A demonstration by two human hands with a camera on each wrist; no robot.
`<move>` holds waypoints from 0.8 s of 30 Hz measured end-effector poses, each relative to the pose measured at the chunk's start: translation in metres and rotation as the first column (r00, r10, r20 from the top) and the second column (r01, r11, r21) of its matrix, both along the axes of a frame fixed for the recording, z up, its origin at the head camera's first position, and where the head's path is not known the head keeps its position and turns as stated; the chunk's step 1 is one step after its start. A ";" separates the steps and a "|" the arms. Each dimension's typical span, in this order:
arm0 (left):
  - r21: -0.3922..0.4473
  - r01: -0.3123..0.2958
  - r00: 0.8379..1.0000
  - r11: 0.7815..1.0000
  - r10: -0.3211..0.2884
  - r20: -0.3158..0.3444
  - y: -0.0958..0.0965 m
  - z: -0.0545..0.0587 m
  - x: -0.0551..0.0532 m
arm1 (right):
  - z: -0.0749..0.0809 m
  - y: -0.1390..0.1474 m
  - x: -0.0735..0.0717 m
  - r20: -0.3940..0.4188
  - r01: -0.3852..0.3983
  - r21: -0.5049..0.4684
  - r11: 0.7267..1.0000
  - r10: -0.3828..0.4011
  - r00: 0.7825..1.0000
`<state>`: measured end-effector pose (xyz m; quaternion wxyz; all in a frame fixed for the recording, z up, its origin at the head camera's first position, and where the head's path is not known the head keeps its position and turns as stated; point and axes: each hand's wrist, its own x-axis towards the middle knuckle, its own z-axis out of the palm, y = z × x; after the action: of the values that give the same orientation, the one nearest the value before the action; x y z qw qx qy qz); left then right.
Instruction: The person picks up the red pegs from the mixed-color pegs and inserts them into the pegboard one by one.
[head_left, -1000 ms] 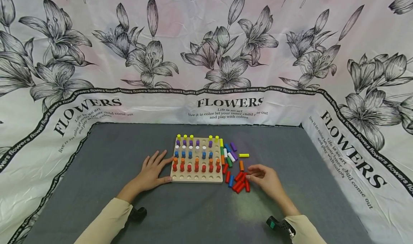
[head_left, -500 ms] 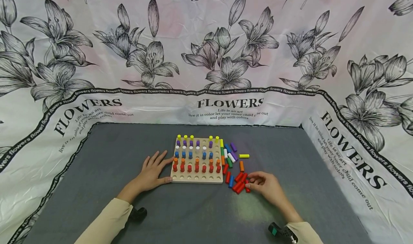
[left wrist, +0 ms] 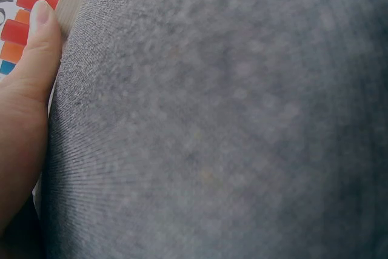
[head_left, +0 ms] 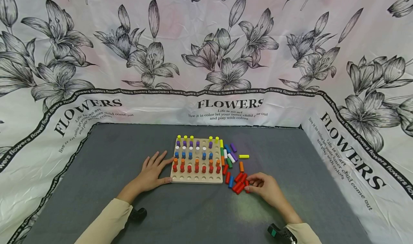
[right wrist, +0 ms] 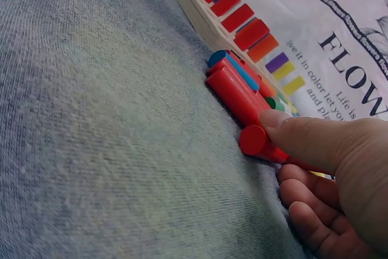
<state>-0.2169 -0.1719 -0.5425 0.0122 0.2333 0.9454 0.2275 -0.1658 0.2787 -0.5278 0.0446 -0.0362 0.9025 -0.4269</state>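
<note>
Left hand (head_left: 150, 173) splayed; right hand (head_left: 266, 189) pinching, fingers curled.

On my head-camera feed I see a grey tabletop cloth (head_left: 193, 215), bounded left, rear and right by a pale, pink-tinged backdrop (head_left: 167, 54). Black line-drawn lilies (head_left: 228, 72) occupy its upper part; beneath them runs a black lettered band (head_left: 226, 92), then the heading "FLOWERS" (head_left: 230, 103), printed three times above smaller text (head_left: 227, 114).

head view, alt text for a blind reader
A person's right hand pinches a red peg among loose coloured pegs beside a wooden pegboard, which holds rows of upright pegs. Their left hand rests, fingers spread, against the board's left edge on a grey surface.
</note>
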 end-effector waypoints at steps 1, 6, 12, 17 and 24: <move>0.001 0.000 1.000 1.000 0.000 0.000 0.000 0.000 0.000 | 0.001 0.000 0.000 0.003 0.000 0.004 1.000 0.000 1.000; 0.002 -0.001 1.000 1.000 0.001 -0.002 0.000 0.000 0.000 | 0.003 -0.001 -0.001 0.023 -0.004 0.016 1.000 0.004 1.000; -0.002 0.001 1.000 1.000 -0.001 -0.007 0.000 0.000 0.000 | 0.005 -0.001 -0.004 0.016 0.006 0.049 0.999 -0.007 1.000; 0.006 0.004 1.000 1.000 -0.004 -0.002 0.000 0.001 0.001 | 0.009 -0.002 -0.005 -0.033 0.031 0.102 0.994 -0.028 0.999; -0.009 -0.001 1.000 1.000 0.001 -0.009 0.000 0.001 0.001 | 0.008 -0.002 -0.008 -0.073 0.036 0.146 0.989 -0.025 0.997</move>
<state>-0.2159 -0.1719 -0.5411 0.0088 0.2336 0.9465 0.2224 -0.1735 0.2764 -0.5196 0.0087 -0.0340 0.9330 -0.3580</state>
